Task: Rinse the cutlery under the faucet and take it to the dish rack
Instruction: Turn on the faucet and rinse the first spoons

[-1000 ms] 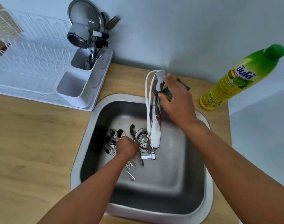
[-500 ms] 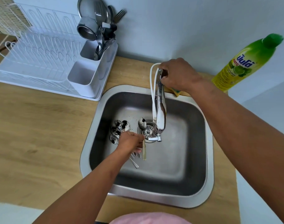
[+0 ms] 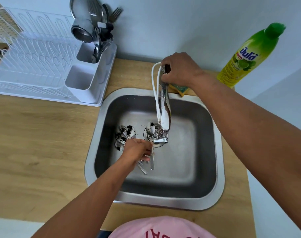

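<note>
Your left hand is closed around a bunch of cutlery low in the sink, toward its left wall and just beside the drain. The spoon bowls fan out past your knuckles, speckled with dark residue, and the handles poke out the other side toward the near rim. One spoon lies with its bowl over the drain, right under the faucet spout; whether it sits inside your grip is hard to tell.

Expect these pieces to be light, rigid and slick once wet, and a loose bundle will likely slide apart. Your best hold is probably around the handles near their middle, squeezed firmly so the bowls stay exposed to the stream.

Your right hand is wrapped over the top of the faucet at the far rim, fingers curled on the lever; no water shows yet. The dish rack sits at the far left corner of the worktop, its cutlery holder already part filled.

Compared with a second ago, your right hand has moved from the side of the faucet up onto its top, while your left keeps its grip in the same spot.
</note>
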